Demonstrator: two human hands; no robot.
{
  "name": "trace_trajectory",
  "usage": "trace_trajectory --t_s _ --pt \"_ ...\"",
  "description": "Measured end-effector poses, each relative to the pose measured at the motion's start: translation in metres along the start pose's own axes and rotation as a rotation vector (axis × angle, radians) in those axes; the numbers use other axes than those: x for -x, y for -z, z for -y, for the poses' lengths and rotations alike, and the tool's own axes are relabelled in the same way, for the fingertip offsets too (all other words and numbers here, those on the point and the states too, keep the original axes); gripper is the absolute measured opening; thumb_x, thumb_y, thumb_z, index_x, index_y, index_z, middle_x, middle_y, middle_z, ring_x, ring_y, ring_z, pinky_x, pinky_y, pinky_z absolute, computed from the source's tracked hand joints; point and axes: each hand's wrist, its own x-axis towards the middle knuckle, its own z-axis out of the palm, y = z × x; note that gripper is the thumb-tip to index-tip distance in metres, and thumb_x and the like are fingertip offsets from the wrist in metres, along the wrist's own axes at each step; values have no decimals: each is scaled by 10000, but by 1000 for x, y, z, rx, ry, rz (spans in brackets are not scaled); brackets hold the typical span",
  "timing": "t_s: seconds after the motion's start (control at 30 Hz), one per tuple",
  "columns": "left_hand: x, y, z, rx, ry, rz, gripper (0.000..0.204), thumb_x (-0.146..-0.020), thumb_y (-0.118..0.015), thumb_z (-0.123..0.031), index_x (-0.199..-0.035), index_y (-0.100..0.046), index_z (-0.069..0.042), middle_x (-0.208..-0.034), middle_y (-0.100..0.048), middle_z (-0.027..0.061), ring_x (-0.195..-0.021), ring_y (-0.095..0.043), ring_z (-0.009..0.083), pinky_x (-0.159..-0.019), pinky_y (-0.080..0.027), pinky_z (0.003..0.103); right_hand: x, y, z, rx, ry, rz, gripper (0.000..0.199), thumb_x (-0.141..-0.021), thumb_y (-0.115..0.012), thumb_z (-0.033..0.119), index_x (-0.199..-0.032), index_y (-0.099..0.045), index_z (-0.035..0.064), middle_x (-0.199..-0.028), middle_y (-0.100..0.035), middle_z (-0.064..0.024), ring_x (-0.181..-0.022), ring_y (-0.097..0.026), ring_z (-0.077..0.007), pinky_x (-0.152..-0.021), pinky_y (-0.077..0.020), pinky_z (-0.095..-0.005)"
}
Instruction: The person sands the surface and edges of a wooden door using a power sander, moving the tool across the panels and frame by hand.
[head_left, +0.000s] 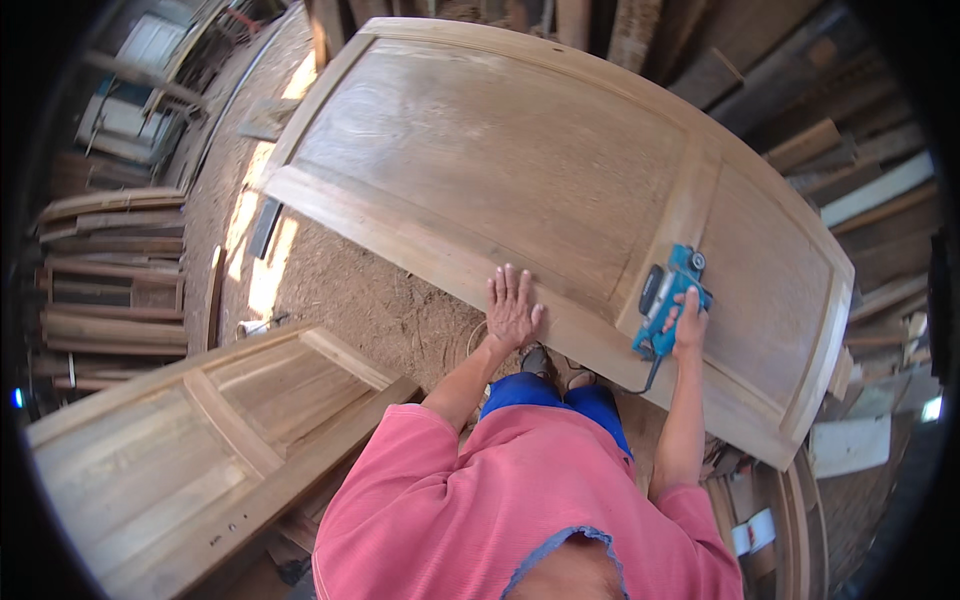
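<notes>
A large wooden panel door [500, 120] lies in front of me, its near edge close to my waist. My right hand [687, 322] is wrapped round the handle of a blue electric planer [684, 268], which rests on the door's crosspiece, right of the middle. A dark cord runs from the planer's rear down over the near edge. My left hand [514, 308] lies flat on the door's near rail, fingers stretched out and holding nothing. The planer's underside is hidden.
A second panel door [230, 430] lies at the lower left. Stacked wooden frames [115, 285] stand at the far left. Boards [850, 150] lean along the right and back. The ground [370, 285] is brown and dusty; my feet [540, 362] are under the door's near edge.
</notes>
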Motion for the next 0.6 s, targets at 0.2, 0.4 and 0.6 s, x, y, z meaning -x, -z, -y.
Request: trace_trajectory --t_s 0.2,0.4,0.6 --pt "43 7 12 75 63 43 802 -936 -531 -475 -1605 -301 -97 -1674 -188 242 -1561 -117 430 -1258 -88 567 5 1 -2 72 47 77 488 -1027 -541 520 -981 -567 35 -631 -509 -30 -473 -496 -133 -422 -422 -300" --pt "60 12 12 61 366 21 829 -938 -533 -481 -1602 -282 -52 -1670 -179 263 -1552 -125 456 -1253 -70 583 7 8 16 99 18 144 470 -1035 -532 510 -969 -552 45 -625 -502 -27 -469 -492 -132 -422 -418 -293" --pt "124 4 15 129 752 153 767 -941 -543 -458 -1551 -376 -25 -1667 -178 269 -1540 -130 490 -1257 -78 572 27 -8 27 386 101 446 400 -1040 -521 440 -940 -567 55 -642 -522 -22 -493 -517 -117 -436 -411 -282"
